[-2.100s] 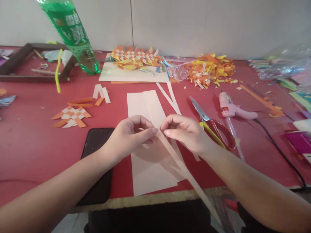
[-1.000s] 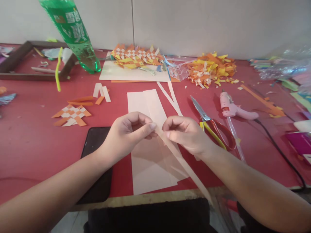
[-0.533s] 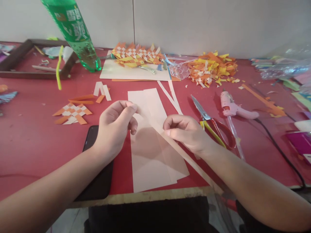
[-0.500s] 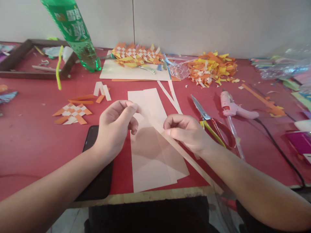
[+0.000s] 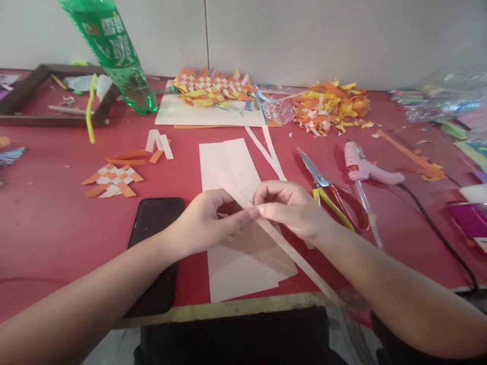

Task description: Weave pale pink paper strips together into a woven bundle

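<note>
A long white paper strip runs slantwise through both hands, its lower end hanging past the table's front edge. My left hand pinches it between thumb and fingers, and my right hand grips it right beside, so the thumb tips meet. Beneath them lie overlapping white paper sheets. Two more narrow white strips lie just beyond my right hand. Scissors with red and yellow handles rest to the right of that hand. A black phone lies under my left forearm.
A woven orange-and-white paper fish sits at left. Behind stand a green bottle and a dark frame. Further back are woven paper pieces and an orange-yellow scrap pile. A pink glue gun with a cord lies right.
My left hand has come down and right along the strip, from its upper part to right beside my right hand. My right hand has barely moved.
</note>
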{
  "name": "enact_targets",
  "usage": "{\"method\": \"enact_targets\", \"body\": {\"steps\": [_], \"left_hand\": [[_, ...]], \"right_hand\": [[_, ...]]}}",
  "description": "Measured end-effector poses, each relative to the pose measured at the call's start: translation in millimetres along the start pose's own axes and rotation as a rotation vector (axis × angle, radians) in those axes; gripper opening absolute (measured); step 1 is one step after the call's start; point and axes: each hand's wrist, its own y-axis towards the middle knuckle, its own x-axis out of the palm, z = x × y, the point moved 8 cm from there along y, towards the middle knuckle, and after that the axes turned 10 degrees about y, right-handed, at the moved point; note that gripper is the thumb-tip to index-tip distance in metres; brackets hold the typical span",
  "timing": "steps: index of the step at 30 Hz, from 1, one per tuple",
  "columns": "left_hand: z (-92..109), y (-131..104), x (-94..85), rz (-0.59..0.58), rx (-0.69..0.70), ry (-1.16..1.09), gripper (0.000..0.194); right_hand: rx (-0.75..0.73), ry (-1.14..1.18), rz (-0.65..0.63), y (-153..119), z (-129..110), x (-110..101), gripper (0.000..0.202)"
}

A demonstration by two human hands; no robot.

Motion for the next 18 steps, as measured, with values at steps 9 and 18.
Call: {"method": "enact_targets", "body": {"steps": [9, 18], "left_hand": [[8.6, 1.6, -8.9, 0.118, 0.077, -0.209, 0.022], [5.5, -5.5, -45.1, 0.518, 0.166, -0.392, 0.019]], "right_hand": [[-0.036, 0.090, -0.021, 0.4, 0.2, 0.2, 0.006], [-0.026, 0.071, 0.010, 0.9, 0.2, -5.1, 0.008]]}}
